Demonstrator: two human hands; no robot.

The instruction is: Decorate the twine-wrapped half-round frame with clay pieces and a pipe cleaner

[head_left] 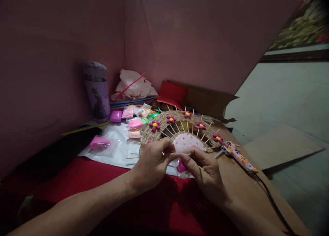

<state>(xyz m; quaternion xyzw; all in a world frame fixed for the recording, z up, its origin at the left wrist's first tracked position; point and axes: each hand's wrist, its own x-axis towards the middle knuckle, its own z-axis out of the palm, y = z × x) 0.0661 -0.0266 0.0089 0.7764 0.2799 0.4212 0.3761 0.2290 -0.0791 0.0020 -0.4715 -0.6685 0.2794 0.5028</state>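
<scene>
My left hand (151, 162) and my right hand (205, 171) meet at the middle, both pinching a small clear plastic bag of pink clay (181, 166). Just behind them lies a round twine-wrapped piece (164, 121) with wooden sticks radiating from a dotted pink centre (187, 141). Several magenta clay flowers with yellow middles (154, 125) sit along its rim. A flower-patterned glue gun (239, 156) lies to the right of my right hand, its black cord trailing toward the lower right.
Small bags of coloured clay (135, 123) and a pink clay bag (99, 142) lie on white plastic sheets at left. A purple bottle (97, 92) stands at the back left, beside crumpled pink paper (133, 87). Pink cardboard walls surround the red cloth. Brown cardboard lies right.
</scene>
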